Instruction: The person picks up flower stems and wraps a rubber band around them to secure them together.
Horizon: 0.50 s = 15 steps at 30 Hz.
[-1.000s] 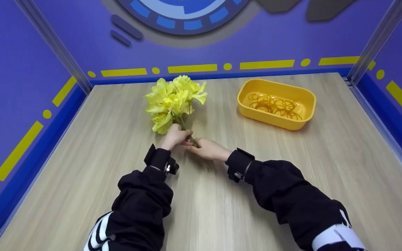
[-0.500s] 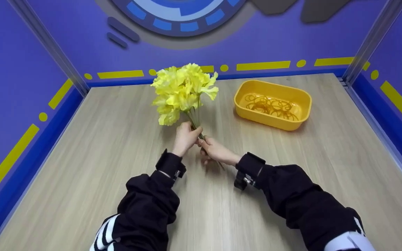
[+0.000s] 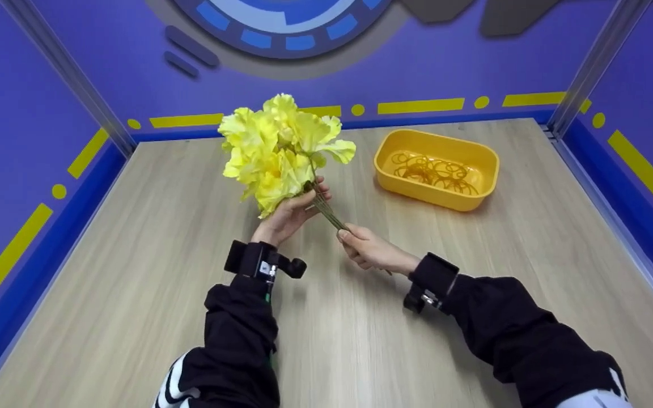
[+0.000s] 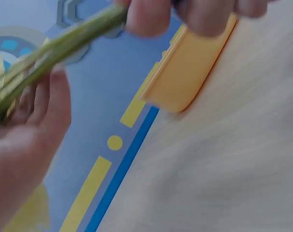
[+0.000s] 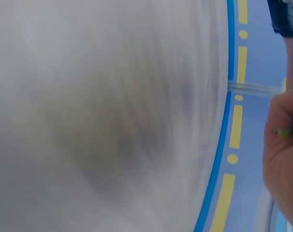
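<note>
The bunch of yellow flowers [image 3: 278,150] is held above the table in the head view, its blossoms at upper left and its green stems [image 3: 329,214] slanting down to the right. My right hand [image 3: 374,249] grips the stems near their lower ends. Just under the blossoms, my left hand [image 3: 289,215] supports the upper stems, thumb in front and fingers loosely extended behind. In the left wrist view the stems [image 4: 54,53] cross that hand [image 4: 28,140]. The right wrist view shows part of my right hand [image 5: 284,159] curled round a stem.
A yellow-orange tray [image 3: 428,195] with several thin looped bands [image 3: 434,173] inside stands at the back right of the wooden table [image 3: 326,340]. Blue-purple walls [image 3: 428,68] with yellow markings border the table at the back and sides.
The flowers have risen and come closer to the camera. My left hand has loosened and shifted up the stems towards the blossoms; my right hand has moved right and down, still gripping, so the hands are apart.
</note>
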### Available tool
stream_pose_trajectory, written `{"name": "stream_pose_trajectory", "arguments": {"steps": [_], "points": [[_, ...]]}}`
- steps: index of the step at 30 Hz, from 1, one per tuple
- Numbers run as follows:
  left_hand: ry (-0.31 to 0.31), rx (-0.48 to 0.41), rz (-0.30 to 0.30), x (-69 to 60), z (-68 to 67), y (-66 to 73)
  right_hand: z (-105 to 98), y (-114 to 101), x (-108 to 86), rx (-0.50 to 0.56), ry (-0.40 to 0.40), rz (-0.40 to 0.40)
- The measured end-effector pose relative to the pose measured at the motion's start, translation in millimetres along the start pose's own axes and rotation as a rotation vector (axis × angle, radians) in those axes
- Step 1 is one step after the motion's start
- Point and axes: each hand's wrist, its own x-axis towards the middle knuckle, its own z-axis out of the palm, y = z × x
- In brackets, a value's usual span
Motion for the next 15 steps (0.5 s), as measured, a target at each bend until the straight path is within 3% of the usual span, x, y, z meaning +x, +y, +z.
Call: {"name": "stream_pose_trajectory", "arguments": {"steps": [3, 6, 11, 15], "points": [[-0.115, 0.083, 0.028, -3.5, -1.7, 2.9, -6, 1, -6.2, -0.005, -0.035, -0.012], [-0.131, 0.139, 0.074, -4.0, 3.6, 5.4, -11, 1, -10.7, -0.035, -0.037, -0.033], [-0.019, 0.133, 0.149, -3.5, 13.9, 4.4, -16, 1, -13.9, -0.083, -0.009, -0.041], [0.082, -0.01, 0.202, -1.9, 26.2, -0.2, -14, -1, -12.1, -0.1, 0.01, -0.045]]}}
